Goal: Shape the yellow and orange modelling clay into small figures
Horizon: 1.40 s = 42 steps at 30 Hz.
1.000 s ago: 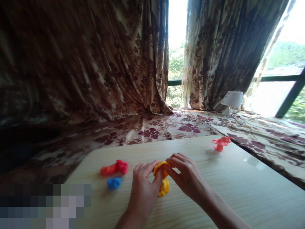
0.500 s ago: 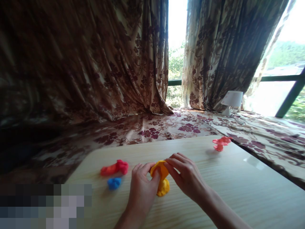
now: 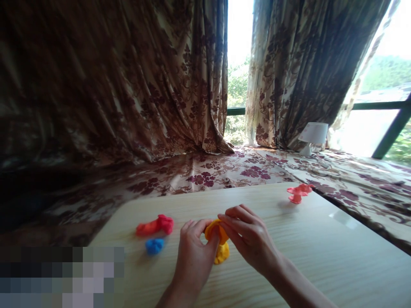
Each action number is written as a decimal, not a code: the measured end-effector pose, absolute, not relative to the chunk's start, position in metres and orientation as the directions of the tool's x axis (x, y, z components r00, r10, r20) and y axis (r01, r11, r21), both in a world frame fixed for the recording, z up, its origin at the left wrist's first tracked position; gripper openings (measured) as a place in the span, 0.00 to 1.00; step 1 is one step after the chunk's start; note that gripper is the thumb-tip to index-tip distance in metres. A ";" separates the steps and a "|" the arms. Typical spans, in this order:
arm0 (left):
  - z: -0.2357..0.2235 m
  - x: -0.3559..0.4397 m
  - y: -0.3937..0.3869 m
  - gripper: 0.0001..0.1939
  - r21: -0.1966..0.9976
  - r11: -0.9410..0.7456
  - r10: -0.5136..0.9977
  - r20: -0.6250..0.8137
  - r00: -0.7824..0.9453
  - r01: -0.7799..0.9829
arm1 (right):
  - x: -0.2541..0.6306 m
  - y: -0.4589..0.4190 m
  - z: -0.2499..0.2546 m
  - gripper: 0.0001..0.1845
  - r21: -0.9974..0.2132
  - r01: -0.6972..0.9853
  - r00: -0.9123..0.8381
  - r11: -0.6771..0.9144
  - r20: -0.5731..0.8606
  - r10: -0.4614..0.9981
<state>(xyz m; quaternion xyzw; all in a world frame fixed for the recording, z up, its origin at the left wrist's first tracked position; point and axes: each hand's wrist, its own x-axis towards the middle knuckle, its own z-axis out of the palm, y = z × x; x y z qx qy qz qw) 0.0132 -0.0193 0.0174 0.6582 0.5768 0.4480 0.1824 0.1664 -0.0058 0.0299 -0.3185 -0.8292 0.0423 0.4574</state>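
Observation:
My left hand point(image 3: 192, 252) and my right hand point(image 3: 248, 237) meet over the light wooden table point(image 3: 321, 252). Both pinch an orange-yellow lump of modelling clay point(image 3: 215, 231) between thumb and fingers. Under it, a yellow clay lump point(image 3: 222, 253) rests on the table and touches the held piece. To the left lie a red and orange clay piece point(image 3: 156, 225) and a small blue clay piece point(image 3: 154, 246).
A pink-orange clay piece point(image 3: 298, 192) lies near the table's far right edge. Behind the table is a flower-patterned cloth surface point(image 3: 224, 169) with a small white lamp point(image 3: 312, 137). Patterned curtains point(image 3: 128, 77) hang before a bright window.
My right hand's fingers have slid a little to the left over the orange-yellow clay, covering more of it. The clay sits slightly lower between the hands.

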 end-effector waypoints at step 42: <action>0.017 0.013 -0.019 0.14 0.796 -0.354 0.921 0.387 0.037 0.491 | 0.165 -0.005 0.032 0.10 -0.420 0.434 -0.334 0.797 0.746 0.576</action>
